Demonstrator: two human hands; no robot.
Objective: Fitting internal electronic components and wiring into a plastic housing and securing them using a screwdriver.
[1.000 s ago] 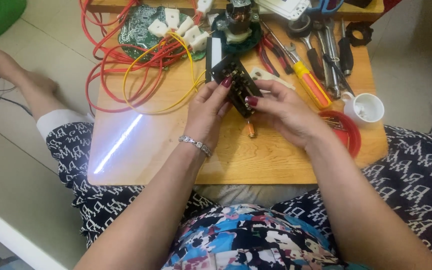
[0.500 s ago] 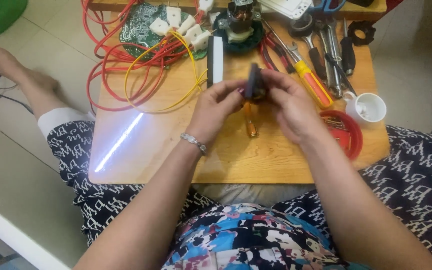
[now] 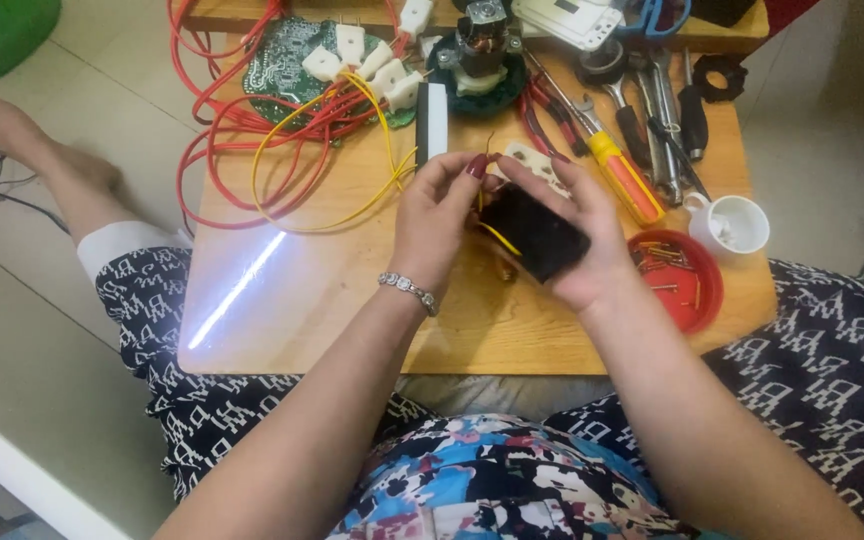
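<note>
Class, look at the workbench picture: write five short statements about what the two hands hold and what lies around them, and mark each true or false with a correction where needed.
1. The right hand cradles a small black box-shaped part. True.
2. The left hand wears a silver bracelet on its wrist. True.
3. The round red plastic lid lies left of both hands. False: it lies to the right, by the small white cup.
4. The yellow-handled screwdriver is held in the left hand. False: it lies on the wooden table.
5. Red and yellow wires sprawl by the green circuit board. True.
</note>
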